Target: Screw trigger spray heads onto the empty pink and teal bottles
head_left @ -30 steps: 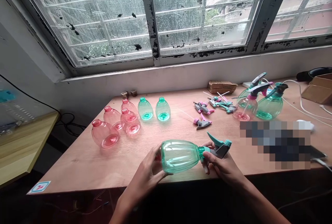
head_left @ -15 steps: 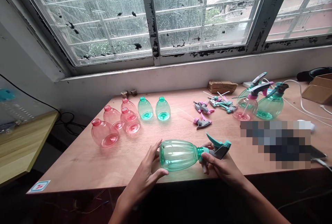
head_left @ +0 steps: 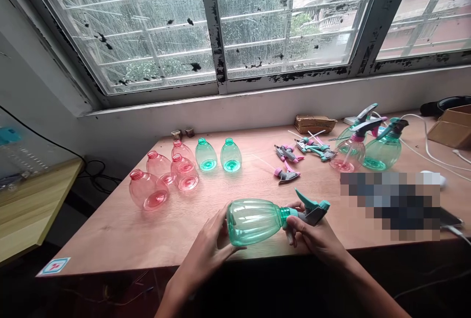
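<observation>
A clear green spray bottle [head_left: 253, 222] lies sideways in the air above the table's front edge, its base to the left. My left hand [head_left: 211, 239] is closed round the base end, with the far fingers partly hidden behind the plastic. At the neck, my right hand [head_left: 312, 234] grips the collar of the teal and grey spray head [head_left: 312, 210], thumb on the near side. The head's teal trigger points up, and its collar sits at the bottle's threaded neck; how tightly it is screwed on I cannot tell.
Several open pink bottles [head_left: 149, 190] and two open green bottles [head_left: 231, 156] stand at the left and middle. Loose spray heads [head_left: 289, 175] lie behind my right hand. Bottles with heads fitted [head_left: 382, 151] stand at right, near a cardboard box [head_left: 451, 129] and white cables.
The spray bottle has tilted slightly, its base a little lower. My left thumb has slid further under the base, while my right hand keeps its grip at the collar.
</observation>
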A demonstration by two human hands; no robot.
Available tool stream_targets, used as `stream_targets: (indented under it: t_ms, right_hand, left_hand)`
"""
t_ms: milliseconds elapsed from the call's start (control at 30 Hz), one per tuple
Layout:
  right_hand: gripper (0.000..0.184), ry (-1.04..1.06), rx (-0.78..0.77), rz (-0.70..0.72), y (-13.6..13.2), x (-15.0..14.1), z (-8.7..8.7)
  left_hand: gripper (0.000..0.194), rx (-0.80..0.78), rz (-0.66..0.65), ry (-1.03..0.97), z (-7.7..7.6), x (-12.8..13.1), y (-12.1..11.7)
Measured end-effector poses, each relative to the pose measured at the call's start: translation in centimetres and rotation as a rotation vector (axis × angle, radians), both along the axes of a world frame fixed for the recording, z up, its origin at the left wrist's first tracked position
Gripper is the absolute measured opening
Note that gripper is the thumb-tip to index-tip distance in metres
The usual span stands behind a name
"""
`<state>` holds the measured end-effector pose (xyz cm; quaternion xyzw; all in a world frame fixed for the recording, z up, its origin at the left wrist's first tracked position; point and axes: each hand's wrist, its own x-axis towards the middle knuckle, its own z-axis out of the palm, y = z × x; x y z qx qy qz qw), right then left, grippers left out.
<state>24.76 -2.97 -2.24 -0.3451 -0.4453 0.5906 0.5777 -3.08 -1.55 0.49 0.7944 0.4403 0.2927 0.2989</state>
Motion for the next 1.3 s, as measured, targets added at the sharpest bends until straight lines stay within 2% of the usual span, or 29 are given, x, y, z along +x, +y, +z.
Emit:
stream_targets:
  t_ms: [200,467,600,833,933,1067,1233,1300]
  right_hand:
    - [0.023,-0.007,-0.001,0.002,-0.1,0.1,0.0]
    - [0.028,-0.013,-0.036,0.036,-0.3,0.0,0.0]
    - [0.031,-0.020,-0.051,0.046,-0.4,0.0,-0.1]
    - [0.026,-0.027,-0.061,0.106,-0.5,0.3,-0.4]
    - [0.024,-0.024,-0.029,0.093,-0.4,0.3,-0.4]
    - [0.021,-0.011,0.010,0.037,-0.3,0.2,-0.2]
    - [0.021,-0.002,0.009,0.027,-0.2,0.2,-0.2]
    - [0.020,-0.005,0.019,0.035,-0.2,0.2,-0.4]
  left_hand:
    - [0.096,-0.126,0.042,-0.085,-0.1,-0.2,-0.2]
    - [0.071,-0.083,0.008,-0.011,0.8,-0.2,-0.1]
    - [0.068,-0.045,-0.017,-0.108,0.8,-0.1,-0.1]
    - [0.086,-0.201,-0.011,-0.293,-0.5,-0.9,-0.3]
    - [0.083,-0.182,-0.052,-0.263,-0.4,-0.9,-0.4]
    - [0.100,-0.126,-0.047,-0.193,-0.4,-0.7,-0.4]
    - [0.103,-0.188,-0.055,-0.211,-0.4,-0.4,-0.2]
    - [0.101,-0.165,-0.039,-0.181,0.0,-0.3,-0.1]
